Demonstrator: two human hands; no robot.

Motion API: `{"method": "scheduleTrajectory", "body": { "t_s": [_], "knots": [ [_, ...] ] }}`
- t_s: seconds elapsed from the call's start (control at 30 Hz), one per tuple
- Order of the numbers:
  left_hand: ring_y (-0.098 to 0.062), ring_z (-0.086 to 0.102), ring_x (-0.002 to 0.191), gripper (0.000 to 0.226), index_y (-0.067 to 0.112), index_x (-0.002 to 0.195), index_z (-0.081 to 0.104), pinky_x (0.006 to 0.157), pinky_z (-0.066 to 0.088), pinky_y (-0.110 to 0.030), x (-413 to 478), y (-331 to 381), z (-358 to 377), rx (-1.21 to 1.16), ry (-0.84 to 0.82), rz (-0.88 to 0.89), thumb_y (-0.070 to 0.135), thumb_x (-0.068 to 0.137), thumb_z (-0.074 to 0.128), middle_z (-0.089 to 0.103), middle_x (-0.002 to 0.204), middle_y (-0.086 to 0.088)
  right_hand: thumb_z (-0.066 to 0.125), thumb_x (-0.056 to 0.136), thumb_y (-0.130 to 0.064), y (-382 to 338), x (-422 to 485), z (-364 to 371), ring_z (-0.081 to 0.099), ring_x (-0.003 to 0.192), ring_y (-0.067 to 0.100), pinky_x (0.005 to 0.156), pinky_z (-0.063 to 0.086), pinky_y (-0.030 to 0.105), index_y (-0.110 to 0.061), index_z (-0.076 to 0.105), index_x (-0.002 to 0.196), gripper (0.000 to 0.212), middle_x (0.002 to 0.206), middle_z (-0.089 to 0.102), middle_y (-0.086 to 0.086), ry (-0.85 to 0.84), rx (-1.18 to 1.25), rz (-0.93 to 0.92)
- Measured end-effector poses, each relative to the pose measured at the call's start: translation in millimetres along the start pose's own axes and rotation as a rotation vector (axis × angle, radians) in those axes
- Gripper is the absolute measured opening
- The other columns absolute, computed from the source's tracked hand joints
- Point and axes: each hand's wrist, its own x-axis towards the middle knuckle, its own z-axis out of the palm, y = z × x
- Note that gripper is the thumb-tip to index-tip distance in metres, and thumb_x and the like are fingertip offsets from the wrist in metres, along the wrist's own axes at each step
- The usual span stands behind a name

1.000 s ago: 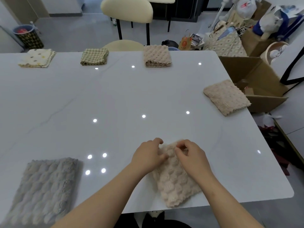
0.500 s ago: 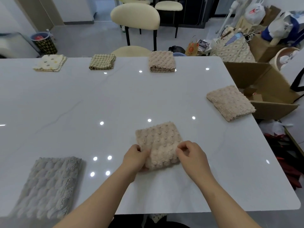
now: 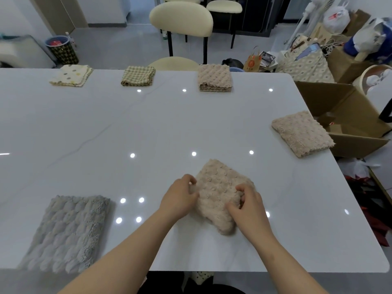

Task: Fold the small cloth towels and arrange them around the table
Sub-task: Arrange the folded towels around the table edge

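Glossy white desk [image 3: 148, 128], faintly veined in grey, round-cornered, dotted with small reflected lights. Near the front edge, between the hands, a bobbled beige towel [image 3: 218, 192]: plush, lying turned like a diamond on the desk, rumpled and thick at its near end. Left hand [image 3: 180, 198] grasping the towel's left edge, fingers curled over the pile. Right hand [image 3: 247, 205] clenched on the right side, fingertips sunk into the fleece. At front left, flat and rectangular, a shaggy grey towel [image 3: 67, 232] with scalloped ridges. At the right edge, set askew, a folded tan towel [image 3: 302, 133] of nubby fleece. Along the far edge, well apart in a row: a thin cream spotted cloth [image 3: 71, 75], a green checked cloth [image 3: 138, 76] folded square, a thick pinkish towel [image 3: 214, 77] folded double. Beyond the desk, a cream padded chair [image 3: 181, 19] with rounded back; to the right, an open brown cardboard box [image 3: 347, 115]
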Motion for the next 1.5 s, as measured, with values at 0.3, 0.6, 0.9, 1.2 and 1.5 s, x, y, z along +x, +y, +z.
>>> {"method": "scheduleTrajectory", "body": {
  "t_s": [0.3, 0.6, 0.9, 1.2, 1.5],
  "knots": [
    [-0.017, 0.056, 0.087, 0.041, 0.024, 0.122, 0.043, 0.078, 0.048, -0.03, -22, -9, 4, -0.128, -0.003, 0.029, 0.019, 0.085, 0.059, 0.05, 0.089, 0.006, 0.061, 0.084, -0.019, 10, -6, -7, 0.048, 0.109, 0.01, 0.091, 0.04, 0.024, -0.029, 0.033, 0.137, 0.061, 0.119, 0.04, -0.007, -0.02, 0.093, -0.002],
    [-0.017, 0.057, 0.082, 0.042, 0.031, 0.12, 0.043, 0.078, 0.047, -0.029, -49, -18, 13, -0.04, -0.073, 0.09, 0.017, 0.084, 0.06, 0.051, 0.084, 0.005, 0.065, 0.083, -0.016, 21, -25, -15, 0.052, 0.076, -0.001, 0.059, 0.039, 0.011, -0.028, 0.035, 0.134, 0.061, 0.091, 0.049, -0.015, -0.088, 0.163, 0.065],
    [-0.008, 0.049, 0.065, 0.026, 0.034, 0.079, 0.043, 0.071, 0.045, -0.027, -60, -25, 17, -0.032, -0.14, 0.076, 0.014, 0.078, 0.061, 0.051, 0.071, 0.008, 0.064, 0.08, -0.009, 24, -42, -17, 0.056, 0.07, -0.009, 0.056, 0.041, 0.003, -0.027, 0.039, 0.129, 0.057, 0.086, 0.053, -0.018, -0.147, 0.127, 0.073],
    [-0.006, 0.052, 0.064, 0.024, 0.032, 0.078, 0.046, 0.07, 0.046, -0.028, -61, -30, 14, -0.011, -0.212, 0.067, 0.018, 0.075, 0.066, 0.053, 0.07, 0.009, 0.065, 0.077, -0.012, 25, -45, -18, 0.055, 0.069, -0.003, 0.055, 0.041, 0.007, -0.03, 0.036, 0.131, 0.064, 0.085, 0.053, -0.014, -0.18, 0.055, 0.072],
    [-0.007, 0.05, 0.066, 0.023, 0.032, 0.076, 0.045, 0.066, 0.042, -0.025, -60, -25, 11, 0.071, -0.231, 0.073, 0.021, 0.075, 0.065, 0.051, 0.066, 0.009, 0.065, 0.075, -0.017, 28, -43, -16, 0.055, 0.076, 0.001, 0.064, 0.043, 0.017, -0.033, 0.034, 0.131, 0.065, 0.088, 0.053, -0.014, -0.182, 0.019, 0.064]
  ]
}}
